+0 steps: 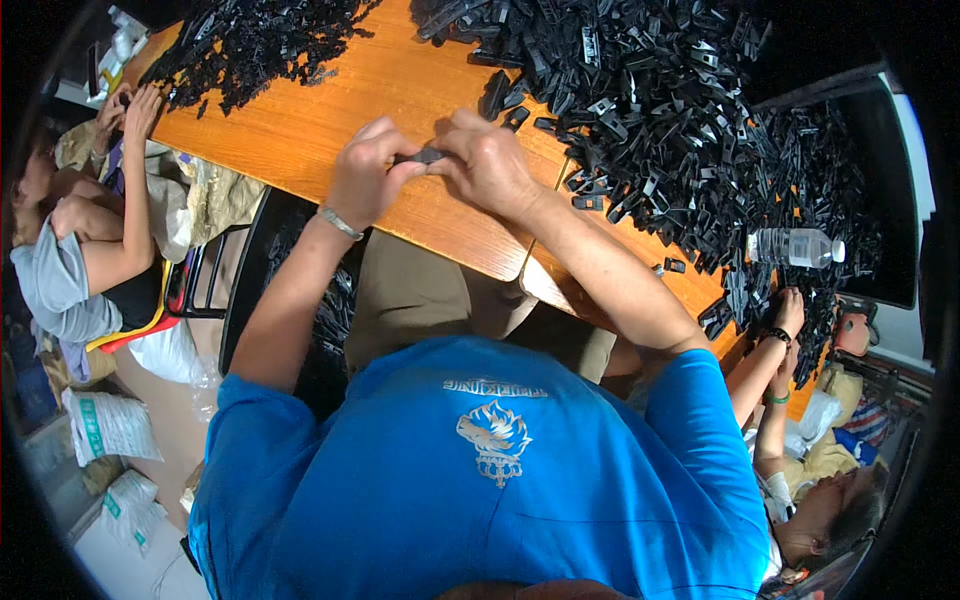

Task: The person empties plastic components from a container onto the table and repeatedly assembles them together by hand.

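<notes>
A small black plastic part [428, 156] is held between my two hands, just over the near side of the wooden table [290, 150]. My left hand [368, 172] pinches its left end, and my right hand [485, 160] grips the other end. The fingers hide most of the part, so its exact kind cannot be made out. Just beyond my right hand, a large heap of black plastic clip-like pieces [640, 110] covers the right side of the table, with a few loose ones at its edge.
Another pile of thin black parts [265, 50] lies at the far left. A clear plastic bottle [795, 247] rests on its side upon the heap at right. A person sits at the left [90, 240], another at the right [800, 510]. White sacks [110, 425] lie on the floor.
</notes>
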Action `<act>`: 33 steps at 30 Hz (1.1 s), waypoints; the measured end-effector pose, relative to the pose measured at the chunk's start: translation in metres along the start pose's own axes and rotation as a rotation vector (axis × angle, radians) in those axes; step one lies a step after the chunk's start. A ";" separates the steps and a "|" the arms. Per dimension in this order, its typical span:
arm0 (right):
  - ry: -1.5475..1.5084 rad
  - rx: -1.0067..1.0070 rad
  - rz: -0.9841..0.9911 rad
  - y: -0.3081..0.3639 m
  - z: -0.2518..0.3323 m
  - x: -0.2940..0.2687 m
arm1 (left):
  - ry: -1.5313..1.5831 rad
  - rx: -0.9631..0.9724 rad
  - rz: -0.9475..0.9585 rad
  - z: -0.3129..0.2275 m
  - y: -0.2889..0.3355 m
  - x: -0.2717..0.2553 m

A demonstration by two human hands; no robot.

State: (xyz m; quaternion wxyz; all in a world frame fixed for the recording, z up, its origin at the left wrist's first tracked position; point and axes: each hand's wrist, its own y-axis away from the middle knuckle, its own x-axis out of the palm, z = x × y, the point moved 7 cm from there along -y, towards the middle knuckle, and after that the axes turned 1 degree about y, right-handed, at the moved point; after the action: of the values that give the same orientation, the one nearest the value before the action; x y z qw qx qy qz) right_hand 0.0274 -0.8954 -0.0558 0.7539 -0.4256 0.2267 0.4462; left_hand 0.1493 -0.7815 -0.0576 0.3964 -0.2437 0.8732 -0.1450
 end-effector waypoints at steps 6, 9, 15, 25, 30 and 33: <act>0.018 -0.047 0.215 0.015 0.039 -0.001 | 0.003 -0.234 0.696 0.016 0.047 -0.077; 0.205 0.047 -0.018 0.021 0.000 -0.061 | -0.033 -0.396 0.648 0.021 0.039 -0.105; 0.645 0.062 0.094 0.015 -0.041 -0.064 | -0.113 -0.309 0.188 0.009 -0.062 0.016; 0.460 -0.002 0.136 0.030 -0.023 -0.072 | -0.237 -0.460 0.155 -0.012 -0.104 0.084; 0.443 0.019 0.196 0.033 -0.005 -0.067 | -0.214 -0.291 -0.042 -0.015 -0.102 0.086; 0.502 0.002 0.221 0.035 -0.008 -0.062 | -0.262 -0.232 -0.031 -0.019 -0.107 0.090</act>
State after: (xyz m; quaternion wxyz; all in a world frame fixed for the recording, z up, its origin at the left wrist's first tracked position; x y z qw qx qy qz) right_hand -0.0337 -0.9232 -0.0307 0.6211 -0.4947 0.4521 0.4063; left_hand 0.1169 -0.9183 -0.0535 0.4739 -0.3180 0.8210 -0.0164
